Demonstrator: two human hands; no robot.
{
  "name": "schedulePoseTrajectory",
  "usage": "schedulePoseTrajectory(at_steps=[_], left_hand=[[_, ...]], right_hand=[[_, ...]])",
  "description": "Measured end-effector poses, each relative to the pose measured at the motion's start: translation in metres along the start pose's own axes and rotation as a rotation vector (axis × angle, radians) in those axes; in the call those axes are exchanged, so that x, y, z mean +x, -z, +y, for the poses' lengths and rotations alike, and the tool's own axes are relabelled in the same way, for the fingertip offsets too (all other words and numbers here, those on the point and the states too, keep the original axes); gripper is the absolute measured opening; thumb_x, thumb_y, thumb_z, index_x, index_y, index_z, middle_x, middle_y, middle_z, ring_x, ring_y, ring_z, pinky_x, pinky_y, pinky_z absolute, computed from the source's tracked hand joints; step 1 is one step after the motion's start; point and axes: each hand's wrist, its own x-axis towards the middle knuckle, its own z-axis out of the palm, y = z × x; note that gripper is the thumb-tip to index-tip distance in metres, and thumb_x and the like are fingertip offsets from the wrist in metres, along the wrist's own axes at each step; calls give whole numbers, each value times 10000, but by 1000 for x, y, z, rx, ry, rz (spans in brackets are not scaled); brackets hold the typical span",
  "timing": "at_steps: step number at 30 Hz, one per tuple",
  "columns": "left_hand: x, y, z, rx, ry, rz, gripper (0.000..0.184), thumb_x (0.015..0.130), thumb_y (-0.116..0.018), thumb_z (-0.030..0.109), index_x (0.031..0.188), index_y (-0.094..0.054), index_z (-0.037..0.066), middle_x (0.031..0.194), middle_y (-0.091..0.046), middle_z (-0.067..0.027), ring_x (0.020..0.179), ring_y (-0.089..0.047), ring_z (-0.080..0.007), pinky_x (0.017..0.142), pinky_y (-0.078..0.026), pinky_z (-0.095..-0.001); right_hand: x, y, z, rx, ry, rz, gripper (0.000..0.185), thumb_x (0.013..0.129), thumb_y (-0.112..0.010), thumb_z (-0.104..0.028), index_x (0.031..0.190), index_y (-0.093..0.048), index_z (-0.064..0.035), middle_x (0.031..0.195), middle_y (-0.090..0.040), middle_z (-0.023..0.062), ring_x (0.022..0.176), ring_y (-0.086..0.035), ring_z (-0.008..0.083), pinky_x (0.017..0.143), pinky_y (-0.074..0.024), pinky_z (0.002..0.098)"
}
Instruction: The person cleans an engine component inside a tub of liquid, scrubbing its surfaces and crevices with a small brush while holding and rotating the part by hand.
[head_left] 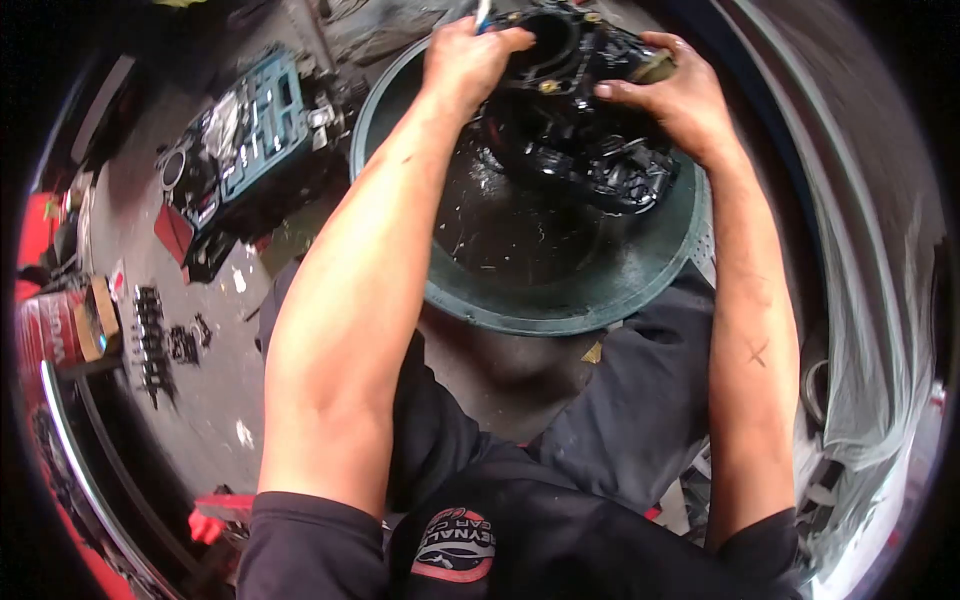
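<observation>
A wet, black engine part [578, 125] with a large round opening and brass-coloured inserts is held over a round green tub [520, 324]. My left hand [468, 65] is closed around a thin white-and-blue handle [484, 14], whose far end I cannot make out. Its thumb reaches to the rim of the round opening. On the other side, my right hand [682, 98] grips the engine part, thumb on the near face and fingers round the far edge. Dark liquid lies in the tub below, and the part's lower end hangs inside the rim.
At the left, a blue tool case [262, 125] with sockets stands beside other metal parts. A camshaft-like metal shaft [150, 340] lies on the floor near a cardboard box [97, 318]. Clear plastic sheeting [860, 260] hangs along the right. The tub stands between my knees.
</observation>
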Motion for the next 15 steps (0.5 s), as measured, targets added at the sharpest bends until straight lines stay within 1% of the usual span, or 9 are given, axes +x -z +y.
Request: schedulePoseTrajectory(at_steps=[1, 2, 4, 5, 7, 10, 12, 14, 15], left_hand=[[0, -2, 1, -102, 11, -32, 325, 806, -750, 271, 992, -743, 5, 869, -735, -159, 762, -691, -280, 732, -538, -369], [1, -1, -2, -204, 21, -62, 321, 823, -730, 259, 1020, -743, 7, 889, -735, -176, 771, -698, -306, 727, -544, -380], [13, 5, 0, -47, 105, -106, 407, 829, -742, 308, 1078, -728, -14, 1028, -733, -198, 932, -701, -330, 830, -537, -366], [14, 8, 8, 125, 86, -55, 399, 840, -735, 295, 1092, -724, -13, 1066, -724, -202, 968, -693, -332, 841, -535, -374], [16, 18, 19, 475, 54, 49, 383, 860, -720, 268, 1120, -714, -13, 1144, -707, -211, 1041, -678, -336, 865, -530, -389], [22, 32, -5, 574, 101, 446, 285, 884, -689, 195, 1099, -700, 9, 1112, -704, -196, 1041, -656, -352, 861, -520, -432], [24, 74, -67, 702, 65, 419, 447, 938, -597, 420, 1081, -699, 9, 1100, -701, -244, 1039, -664, -418, 892, -512, -478], [-6, 84, -93, 647, 413, 437, 435, 1009, -465, 375, 1147, -650, 6, 1173, -664, -260, 1113, -613, -460, 925, -489, -514], [-23, 78, -114, 652, 512, 433, 423, 1003, -475, 367, 1152, -640, 6, 1155, -668, -261, 1115, -614, -455, 934, -484, -516]], right_hand=[[3, -4, 6, 93, -15, -28, 891, 614, -969, -278, 1346, -554, 13, 1039, -720, 127, 955, -689, 180, 879, -556, 311], [8, -5, 6, 77, 19, -27, 888, 630, -964, -276, 1364, -547, 1, 1061, -717, 123, 973, -690, 182, 883, -557, 315], [15, -7, 4, 136, 4, -55, 865, 651, -954, -286, 1371, -551, -24, 1074, -713, 122, 966, -691, 188, 880, -557, 316], [19, -8, 6, 112, 29, -66, 867, 667, -946, -324, 1382, -543, -48, 1094, -705, 125, 987, -684, 192, 892, -553, 327], [30, -12, 5, 71, 33, -72, 881, 666, -943, -352, 1388, -535, -57, 1113, -698, 128, 1011, -677, 195, 904, -548, 336], [45, -19, 4, 24, 60, -75, 899, 674, -934, -404, 1390, -520, -55, 1133, -690, 136, 1042, -666, 195, 923, -533, 335], [56, -21, 4, 29, 67, -106, 891, 678, -933, -408, 1383, -522, -51, 1127, -691, 135, 1035, -668, 194, 921, -530, 327], [60, -26, 3, 39, 73, -77, 887, 680, -932, -411, 1375, -522, -42, 1112, -695, 134, 1024, -669, 194, 919, -529, 323], [60, -29, 3, 38, 69, -63, 886, 680, -931, -412, 1372, -523, -38, 1105, -697, 134, 1019, -670, 194, 918, -528, 321]])
